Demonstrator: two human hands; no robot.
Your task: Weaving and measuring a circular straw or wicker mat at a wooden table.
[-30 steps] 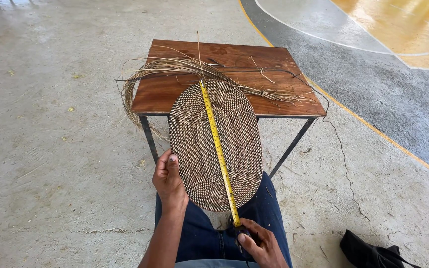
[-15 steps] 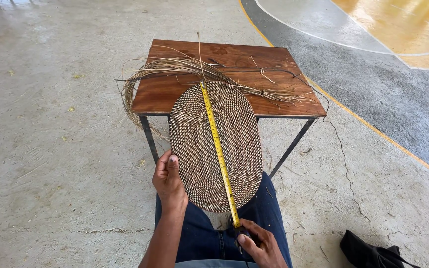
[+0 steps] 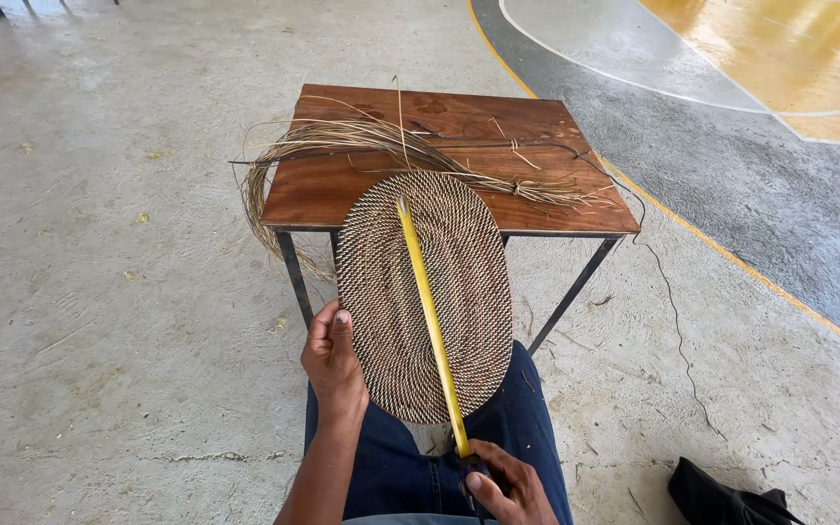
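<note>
Left hand [image 3: 332, 358] grips the oval mat's [image 3: 381, 292] edge, fingers curled. Right hand [image 3: 500, 483] is closed on the tape measure [image 3: 427, 311]. Tape lies along the mat's long axis, pointing away toward the table [image 3: 323, 190].

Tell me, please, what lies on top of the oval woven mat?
A yellow tape measure runs lengthwise along the oval woven mat, held by the right hand. The left hand grips its edge. What is beneath the mat is covered.
</note>
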